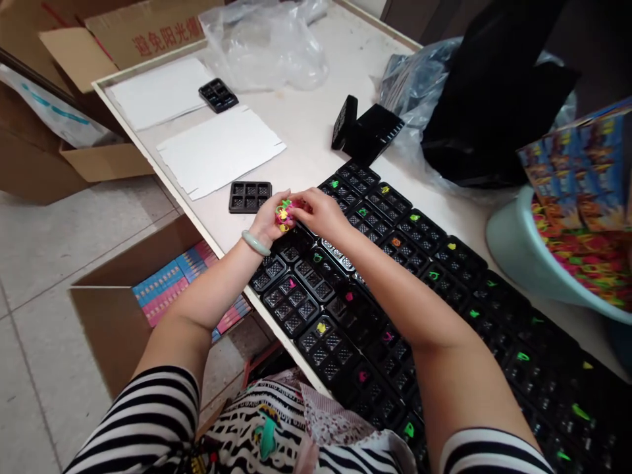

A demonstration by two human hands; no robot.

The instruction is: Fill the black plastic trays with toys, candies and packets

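Observation:
Cupped in my left hand (269, 220) is a small heap of colourful plastic pieces (284, 214), pink, yellow and green. The fingertips of my right hand (316, 209) are pressed together at the heap's right side; whether they pinch a piece is too small to tell. Both hands are over the far left end of several rows of black compartment trays (290, 304). Many trays have one small coloured piece in a compartment, such as a yellow one (320, 327) near the front edge. A separate black tray (250, 197) lies just left of my left hand.
White cards (222, 151) and a small black tray (218, 95) lie at the back left, near a clear plastic bag (266, 49). Black trays (372, 131) stand behind the rows. A light blue tub (513, 230) of coloured pieces is at right. Below left, an open carton (103, 336) holds packs.

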